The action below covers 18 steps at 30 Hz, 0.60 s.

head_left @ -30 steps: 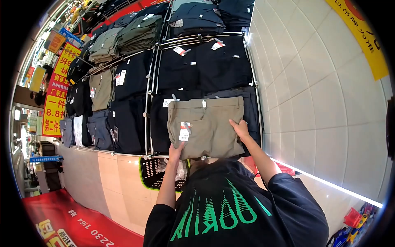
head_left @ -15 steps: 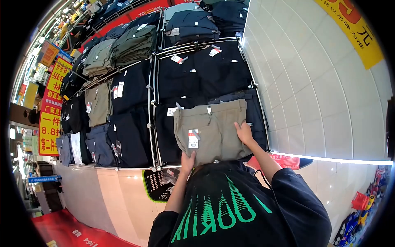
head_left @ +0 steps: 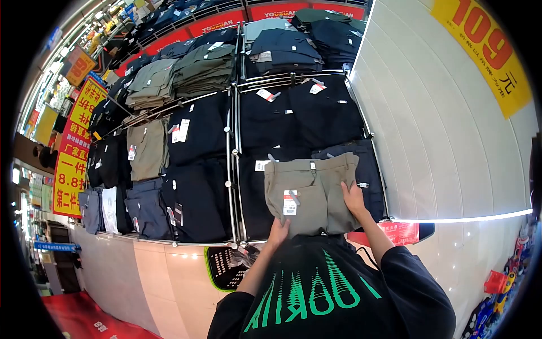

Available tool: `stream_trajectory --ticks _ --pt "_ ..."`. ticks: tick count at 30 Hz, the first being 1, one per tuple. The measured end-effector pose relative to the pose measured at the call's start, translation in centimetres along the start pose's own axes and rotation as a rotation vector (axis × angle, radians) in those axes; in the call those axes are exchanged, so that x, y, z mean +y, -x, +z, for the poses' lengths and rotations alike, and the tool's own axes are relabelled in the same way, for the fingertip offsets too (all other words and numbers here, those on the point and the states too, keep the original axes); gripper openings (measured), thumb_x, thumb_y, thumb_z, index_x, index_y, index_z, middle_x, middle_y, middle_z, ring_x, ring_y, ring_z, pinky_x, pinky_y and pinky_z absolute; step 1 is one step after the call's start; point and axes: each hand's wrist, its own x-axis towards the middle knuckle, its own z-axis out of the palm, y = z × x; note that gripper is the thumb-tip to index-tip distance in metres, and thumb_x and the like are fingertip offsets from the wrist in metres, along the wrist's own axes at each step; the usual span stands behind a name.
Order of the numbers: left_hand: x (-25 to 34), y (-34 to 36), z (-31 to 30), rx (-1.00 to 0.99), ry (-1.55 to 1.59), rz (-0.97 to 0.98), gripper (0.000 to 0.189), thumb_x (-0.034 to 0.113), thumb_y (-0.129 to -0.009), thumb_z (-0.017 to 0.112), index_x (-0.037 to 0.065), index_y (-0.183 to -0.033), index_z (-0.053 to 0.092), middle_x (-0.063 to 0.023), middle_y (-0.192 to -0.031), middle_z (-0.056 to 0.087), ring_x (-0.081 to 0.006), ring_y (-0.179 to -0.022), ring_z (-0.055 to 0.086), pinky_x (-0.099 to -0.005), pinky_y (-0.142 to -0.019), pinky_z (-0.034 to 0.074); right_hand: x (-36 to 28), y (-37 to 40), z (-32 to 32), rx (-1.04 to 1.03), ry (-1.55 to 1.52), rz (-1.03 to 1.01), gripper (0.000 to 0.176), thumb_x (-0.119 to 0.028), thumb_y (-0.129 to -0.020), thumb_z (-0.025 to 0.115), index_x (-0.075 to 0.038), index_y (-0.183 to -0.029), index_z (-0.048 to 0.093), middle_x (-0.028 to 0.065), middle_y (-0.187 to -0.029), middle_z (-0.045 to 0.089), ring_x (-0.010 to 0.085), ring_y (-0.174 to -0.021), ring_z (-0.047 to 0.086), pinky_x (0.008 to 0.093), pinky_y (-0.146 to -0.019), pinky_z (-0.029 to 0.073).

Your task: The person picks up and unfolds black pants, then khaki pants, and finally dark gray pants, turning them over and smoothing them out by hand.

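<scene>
A pair of grey-beige trousers (head_left: 324, 198), folded, with a red-and-white price tag (head_left: 290, 202) on the front, is held up before my chest. My left hand (head_left: 280, 230) grips its lower left edge, thumb on the front. On the right side, my right hand (head_left: 353, 199) is closed around the fabric, with its thumb on the front; the other fingers are mostly hidden behind. Directly behind the trousers lie dark folded trousers (head_left: 370, 175) on the lowest part of the rack, partly covered.
Metal rails (head_left: 231, 152) divide the rack, where dark trousers (head_left: 271, 118) and olive stacks (head_left: 203, 66) lie. A pale panel (head_left: 429, 130) with a lit lower edge borders the right side. A black basket with a green rim (head_left: 217, 277) stands on the floor, below left.
The view has turned slightly, so rack, trousers and hands appear farther right and lower. Both hands keep their hold on the grey-beige trousers, which stay about level with the lower rack.
</scene>
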Motion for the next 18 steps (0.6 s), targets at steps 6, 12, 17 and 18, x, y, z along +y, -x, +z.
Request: stream_trajectory --ticks 6,12,17,18 --pt "2.3 0.3 -1.3 -0.184 -0.32 -0.045 0.039 0.021 -0.091 0.053 -0.002 -0.12 0.043 -0.0268 -0.108 0.058 -0.0408 -0.104 0.055 -0.0419 -0.089 0.044 -1.5 1.0 -1.1 -0.136 -0.182 0.041 0.064 -0.043 -0.079 0.065 0.003 -0.122 0.048 0.027 -0.115 0.056 0.0415 -0.105 0.055 0.0419 -0.088 0.045" --pt "7.3 -0.3 -1.2 -0.402 -0.485 0.347 0.027 0.012 -0.085 0.051 0.001 -0.109 0.044 -0.026 -0.096 0.059 -0.0433 -0.09 0.057 -0.0475 -0.077 0.046 3.3 1.5 2.1 -0.034 0.034 0.055 0.056 -0.038 -0.082 0.062 0.004 -0.117 0.05 0.0282 -0.101 0.061 0.0436 -0.095 0.058 0.0451 -0.081 0.047" --pt "8.4 -0.9 -1.7 -0.435 -0.423 0.333 0.029 0.01 -0.084 0.05 0.0 -0.111 0.043 -0.0258 -0.098 0.059 -0.0431 -0.09 0.056 -0.0473 -0.076 0.046 2.7 1.6 3.2 -0.001 0.171 0.151 0.049 -0.036 -0.087 0.057 0.006 -0.111 0.052 0.0289 -0.094 0.061 0.0445 -0.091 0.058 0.0472 -0.077 0.046" --pt "8.1 -1.0 -2.0 -0.459 -0.409 0.325 0.031 0.01 -0.084 0.049 0.0 -0.113 0.044 -0.0256 -0.097 0.059 -0.0432 -0.09 0.056 -0.0474 -0.077 0.046 2.8 1.7 3.3 0.025 0.169 0.126 0.048 -0.036 -0.087 0.056 0.006 -0.109 0.052 0.0295 -0.091 0.061 0.0455 -0.088 0.058 0.0489 -0.075 0.046"
